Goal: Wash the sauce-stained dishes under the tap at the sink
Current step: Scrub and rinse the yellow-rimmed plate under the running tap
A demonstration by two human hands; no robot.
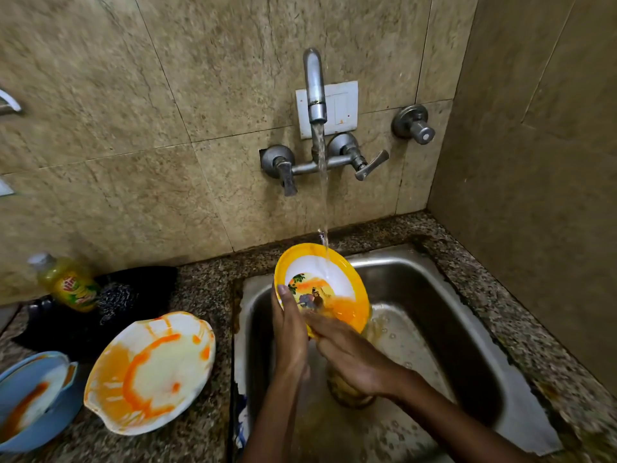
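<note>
Here, granite counter (207,289) meets beige tiled wall (100,128).

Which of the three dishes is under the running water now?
The yellow-rimmed bowl, held tilted over the sink. The white plate and blue bowl wait stained on the counter.

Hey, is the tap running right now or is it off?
Running. A stream of water falls from the tap onto the yellow bowl, which the left hand holds tilted over the sink.
</note>
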